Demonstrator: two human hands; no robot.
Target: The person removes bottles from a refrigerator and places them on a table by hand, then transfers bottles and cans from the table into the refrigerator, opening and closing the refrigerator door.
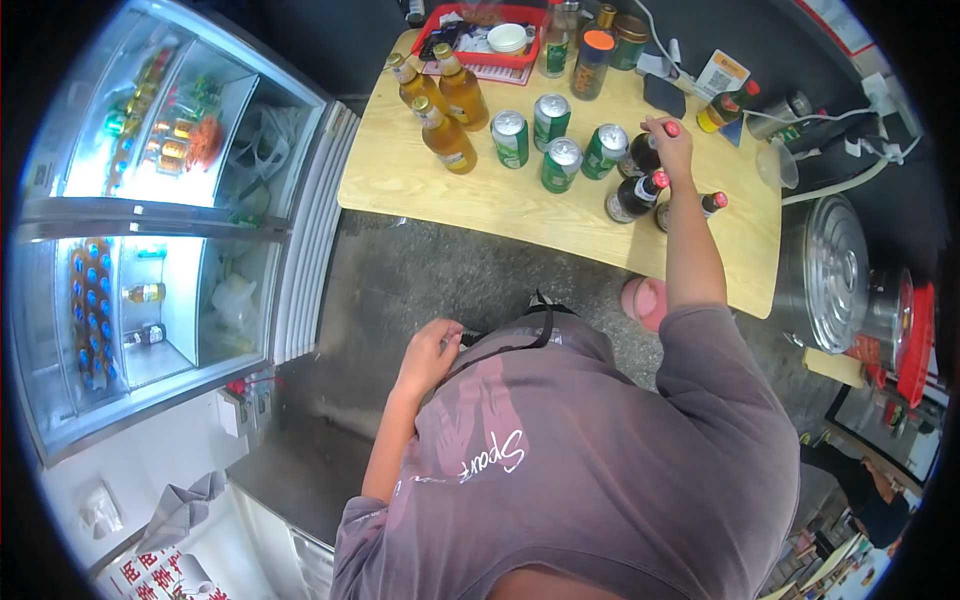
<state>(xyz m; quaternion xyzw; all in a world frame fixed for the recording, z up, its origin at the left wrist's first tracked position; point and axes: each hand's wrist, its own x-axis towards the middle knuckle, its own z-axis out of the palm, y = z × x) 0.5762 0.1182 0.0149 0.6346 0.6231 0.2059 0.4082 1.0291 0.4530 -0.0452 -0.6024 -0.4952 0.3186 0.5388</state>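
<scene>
At the right of the table, my right hand (672, 150) is closed round the top of a dark bottle with a red cap (640, 158). Two more dark red-capped bottles stand close by, the nearer-left bottle (627, 199) and another bottle (664, 215) partly behind my forearm. Several green cans (562, 165) are grouped to their left. Beyond the cans stand three golden bottles (449, 140) with gold-coloured tops. Low beside my waist hangs my left hand (428, 357), its fingers loosely bent and partly hidden, with nothing visible in them.
The wooden table (480, 205) has a red tray (425, 42) with small bowls at the back, beside jars (592, 68) and a sauce bottle (722, 108). A lit glass-door fridge (215, 225) stands left. A pink bin (643, 303) and large metal pot (835, 270) are right.
</scene>
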